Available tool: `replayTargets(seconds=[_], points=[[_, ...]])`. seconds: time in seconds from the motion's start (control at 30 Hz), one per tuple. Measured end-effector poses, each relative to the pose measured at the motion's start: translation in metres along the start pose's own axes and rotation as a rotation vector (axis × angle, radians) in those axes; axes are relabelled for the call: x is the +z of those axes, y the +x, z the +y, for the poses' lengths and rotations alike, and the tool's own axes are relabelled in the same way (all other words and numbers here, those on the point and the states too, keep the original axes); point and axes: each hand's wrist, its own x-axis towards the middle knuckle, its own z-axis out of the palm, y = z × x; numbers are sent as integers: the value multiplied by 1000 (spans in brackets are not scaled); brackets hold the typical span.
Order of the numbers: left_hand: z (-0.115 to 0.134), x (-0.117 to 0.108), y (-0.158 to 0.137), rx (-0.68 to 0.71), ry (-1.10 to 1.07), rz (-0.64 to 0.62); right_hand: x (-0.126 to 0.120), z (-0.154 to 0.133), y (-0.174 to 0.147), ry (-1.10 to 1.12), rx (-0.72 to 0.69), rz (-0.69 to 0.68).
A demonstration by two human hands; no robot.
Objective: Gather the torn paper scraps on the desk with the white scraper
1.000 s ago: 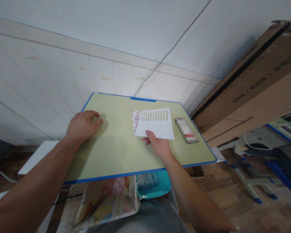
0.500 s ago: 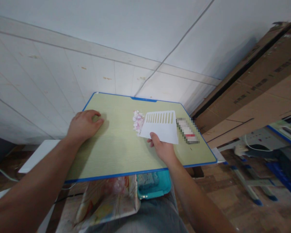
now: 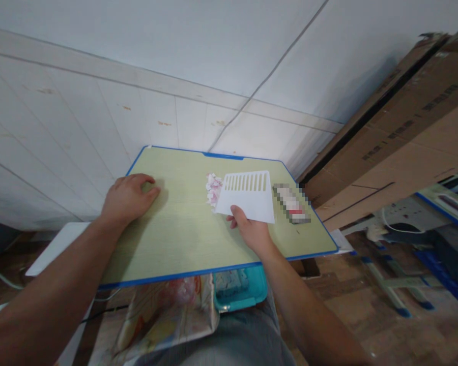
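Observation:
In my right hand is a white sheet with a row of narrow slots cut near its far edge. My thumb presses on its near side, and the other fingers are mostly hidden beneath it. Just left of the sheet lies a small heap of pinkish-white paper scraps, partly covered by it. My left hand rests on the left part of the table with nothing in it, its fingers curved and the thumb apart.
The pale green table has a blue rim. A pixelated flat object lies at its right. Tall cardboard boxes lean at the right against the white wall. Below the near edge are a teal basket and a patterned cloth bag.
The whole view has shifted slightly. Both hands stay in nearly the same places over the table, and the white sheet remains in my right hand.

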Motion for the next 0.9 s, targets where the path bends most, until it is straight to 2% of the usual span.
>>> replayTargets(seconds=[0.13,0.47,0.67,0.9], points=[[1,-1,-1,-15,-3,-6,1,-1,1,-4,1,-54],[-4,1,0,-11,13,-20,0,2,-1,-123,-34,12],[-4,1,1,10,7,-11,8,-5,-3,21,14,-46],[1,-3,-2,-16,-12,-20,9,2,-4,117,66,-73]])
